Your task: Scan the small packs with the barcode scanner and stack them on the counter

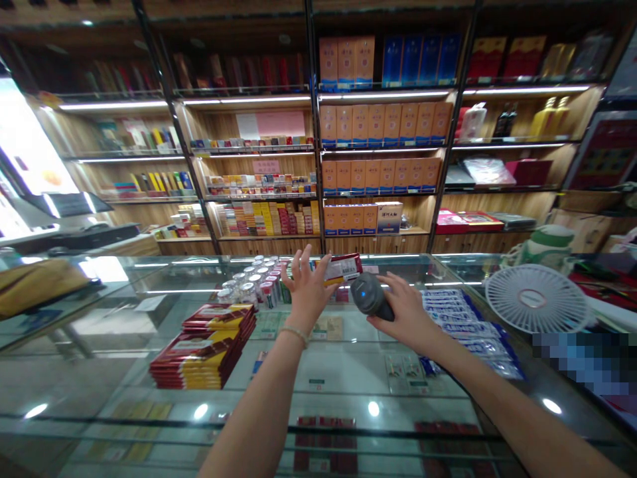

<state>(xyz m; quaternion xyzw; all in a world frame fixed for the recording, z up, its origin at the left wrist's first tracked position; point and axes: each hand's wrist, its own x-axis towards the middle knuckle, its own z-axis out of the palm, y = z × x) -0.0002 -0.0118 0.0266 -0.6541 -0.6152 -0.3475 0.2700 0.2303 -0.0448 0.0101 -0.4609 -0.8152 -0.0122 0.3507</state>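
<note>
My left hand [306, 289] is raised over the glass counter, its thumb and index finger on the near end of a red and yellow chocolate bar [343, 267]. The bar's barcode side faces me. A dark grey barcode scanner [367, 295] with a small blue light is gripped in my right hand [405, 309], close beside the bar. Stacks of similar chocolate bars [204, 345] lie to the left of my left forearm. Beyond my left hand stand several small clear-lidded containers [253, 275]. Blue and white packets [462, 325] lie in rows right of my right hand.
The glass display counter [338, 372] holds packs beneath its top. A white fan [535, 299] and a green and white jug [547, 245] stand at the right. A brown-yellow bag [40, 285] rests at the left. Shelves with boxed goods [385, 126] line the back wall.
</note>
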